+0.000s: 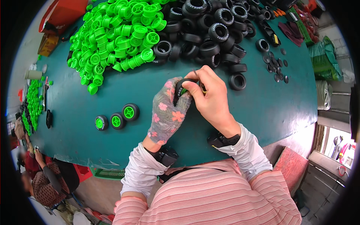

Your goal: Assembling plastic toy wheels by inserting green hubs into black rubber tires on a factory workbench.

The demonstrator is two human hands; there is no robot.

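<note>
My left hand point(168, 110), in a grey flowered glove, holds a small black rubber tyre point(181, 88) over the green table point(262, 105). My bare right hand point(210, 93) grips the same tyre from the right, fingers curled on its rim, with a thin brownish stick poking up between them. Whether a green hub sits inside the tyre is hidden by my fingers. To the left stand three finished wheels point(116, 120), black tyres with green hubs, in a row.
A big heap of green plastic hubs point(120, 33) lies at the back left, a heap of black tyres point(210, 30) at the back right. Small black discs point(276, 67) are scattered to the right. Another person point(45, 180) sits at lower left.
</note>
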